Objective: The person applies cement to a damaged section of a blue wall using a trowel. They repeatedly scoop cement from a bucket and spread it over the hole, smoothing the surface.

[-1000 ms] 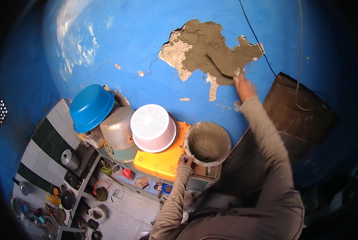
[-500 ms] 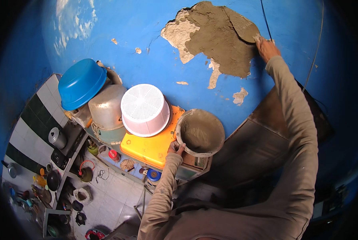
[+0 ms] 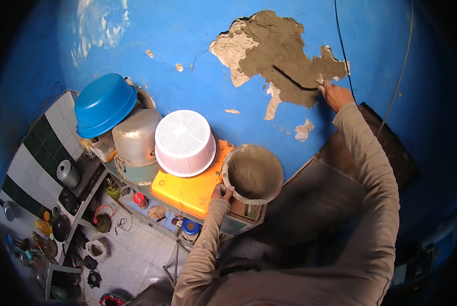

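Observation:
My right hand [image 3: 336, 95] is closed on a thin, mortar-coated spreader [image 3: 299, 77], pressed to the blue wall. The spreader blends in with the wet mortar around it; a dark curved shadow marks its lower edge, and its exact kind is hard to make out. Grey-brown mortar [image 3: 274, 41] covers much of a broken patch, with bare pale plaster [image 3: 233, 51] on its left side. Lower down, my left hand [image 3: 222, 193] pinches the near-left rim of a round bucket [image 3: 275, 187], which has wet mortar inside. The bucket stands at the right end of a cabinet top.
Left of the bucket are an orange lid [image 3: 180, 196], an upturned white strainer [image 3: 185, 140], a large metal pot [image 3: 136, 130] and a blue basin [image 3: 105, 104]. Two cables [image 3: 343, 51] hang at the right. A stove [image 3: 70, 199] and cookware stand lower left.
My right hand and the spreader have moved down and slightly left over the patch, uncovering fresh mortar at its right end. My left hand stays on the bucket rim; the view has shifted slightly.

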Demonstrator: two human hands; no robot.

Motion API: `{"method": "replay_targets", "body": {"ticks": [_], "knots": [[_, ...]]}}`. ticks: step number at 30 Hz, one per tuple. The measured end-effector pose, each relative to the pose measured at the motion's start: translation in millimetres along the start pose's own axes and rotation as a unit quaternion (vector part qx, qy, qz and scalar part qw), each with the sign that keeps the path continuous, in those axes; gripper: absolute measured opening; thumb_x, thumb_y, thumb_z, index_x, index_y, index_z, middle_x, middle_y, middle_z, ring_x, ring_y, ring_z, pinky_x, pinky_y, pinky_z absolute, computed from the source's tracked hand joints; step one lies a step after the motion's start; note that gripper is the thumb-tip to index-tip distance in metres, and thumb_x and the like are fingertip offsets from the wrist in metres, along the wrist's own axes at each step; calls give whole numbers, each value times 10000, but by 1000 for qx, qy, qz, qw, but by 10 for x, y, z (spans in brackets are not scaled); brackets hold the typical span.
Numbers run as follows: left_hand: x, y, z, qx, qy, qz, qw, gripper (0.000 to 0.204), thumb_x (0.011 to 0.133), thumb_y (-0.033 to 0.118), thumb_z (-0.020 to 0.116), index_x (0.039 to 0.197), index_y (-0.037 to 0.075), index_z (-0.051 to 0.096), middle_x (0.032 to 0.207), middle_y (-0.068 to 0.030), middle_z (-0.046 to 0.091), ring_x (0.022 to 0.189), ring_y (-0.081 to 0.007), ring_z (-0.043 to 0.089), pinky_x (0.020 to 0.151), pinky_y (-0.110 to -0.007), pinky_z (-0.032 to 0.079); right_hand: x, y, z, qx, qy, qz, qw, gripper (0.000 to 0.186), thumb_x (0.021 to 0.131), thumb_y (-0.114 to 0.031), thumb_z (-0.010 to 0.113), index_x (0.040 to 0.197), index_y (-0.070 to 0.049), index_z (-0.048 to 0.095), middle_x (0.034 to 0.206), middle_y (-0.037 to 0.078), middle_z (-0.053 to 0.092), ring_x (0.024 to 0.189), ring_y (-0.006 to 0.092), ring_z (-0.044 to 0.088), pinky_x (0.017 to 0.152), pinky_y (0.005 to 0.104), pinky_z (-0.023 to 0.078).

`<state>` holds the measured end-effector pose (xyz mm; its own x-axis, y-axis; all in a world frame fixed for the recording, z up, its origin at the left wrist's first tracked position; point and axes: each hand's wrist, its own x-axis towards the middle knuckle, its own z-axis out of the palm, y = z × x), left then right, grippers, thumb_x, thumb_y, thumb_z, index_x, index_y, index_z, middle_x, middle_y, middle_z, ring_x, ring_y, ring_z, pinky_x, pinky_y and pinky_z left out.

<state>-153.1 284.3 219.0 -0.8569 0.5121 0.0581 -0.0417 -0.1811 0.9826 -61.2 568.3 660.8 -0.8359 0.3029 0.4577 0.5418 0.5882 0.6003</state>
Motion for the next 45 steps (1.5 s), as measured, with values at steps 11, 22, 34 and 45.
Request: {"method": "replay_targets", "body": {"ticks": [11, 22, 34, 45], "knots": [[1, -41, -29, -30, -18, -14, 999, 230, 798, 162, 684, 798, 48, 483, 679, 8, 499, 607, -87, 425, 573, -235, 370, 717, 166, -539, -33, 112, 58, 992, 339, 944, -371, 360, 968, -62, 497, 713, 199, 626, 667, 409, 605, 604, 490, 488], [-24, 29, -23, -74, -6, -14, 997, 264, 778, 158, 701, 736, 72, 455, 626, 40, 420, 572, -69, 352, 524, -227, 322, 314, -518, 44, 158, -13, 160, 974, 410, 933, -386, 351, 992, -24, 537, 851, 267, 620, 834, 436, 599, 733, 527, 463], [-4, 43, -11, -33, -16, -7, 999, 238, 789, 166, 695, 776, 53, 486, 647, 32, 446, 587, -81, 384, 551, -231, 350, -33, -373, 36, 186, 16, 147, 971, 369, 946, -356, 347, 1036, -45, 524, 834, 284, 602, 794, 446, 581, 701, 529, 450], [-23, 55, -60, -58, -22, -19, 998, 209, 798, 138, 682, 782, 49, 494, 664, 21, 506, 593, -77, 416, 563, -231, 360, 258, -1049, 283, 223, -22, 163, 961, 424, 930, -379, 353, 1034, -11, 538, 893, 291, 607, 866, 445, 588, 776, 521, 453]]}}
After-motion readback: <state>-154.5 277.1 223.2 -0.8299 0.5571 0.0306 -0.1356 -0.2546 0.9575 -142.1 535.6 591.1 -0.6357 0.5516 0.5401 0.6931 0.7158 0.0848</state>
